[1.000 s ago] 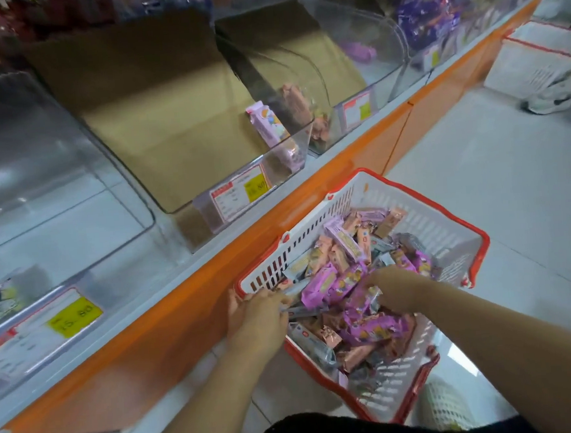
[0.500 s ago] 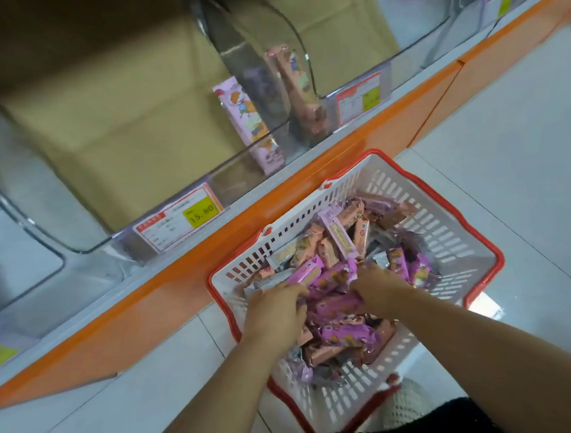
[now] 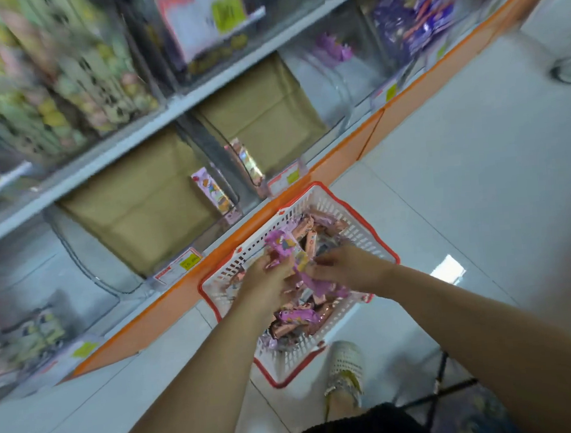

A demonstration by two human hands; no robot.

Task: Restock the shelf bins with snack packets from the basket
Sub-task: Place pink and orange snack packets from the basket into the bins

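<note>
The shelf (image 3: 156,124) crosses slantwise in front of you, and its lowest row carries clear bins. The cardboard-lined bin (image 3: 134,206), just beyond the far-left rim of the basket, is nearly bare: one pink packet (image 3: 213,194) stands on end against its right wall. The neighbouring bin (image 3: 263,109) to the right also shows a single packet (image 3: 248,159) at its front-left corner.

The white basket (image 3: 362,221) sits on the floor against the orange base of the shelf, with many purple and copper snack packets (image 3: 298,317) inside.

Your left hand (image 3: 265,282) and right hand (image 3: 345,269) meet over the middle of the basket. Their fingers are curled round a bunch of purple packets (image 3: 290,253), whose long axes point in mixed directions; blur hides the count. The cardboard-lined bin lies up and to the left of this bunch, so I judge that your left hand is the nearer one.
</note>
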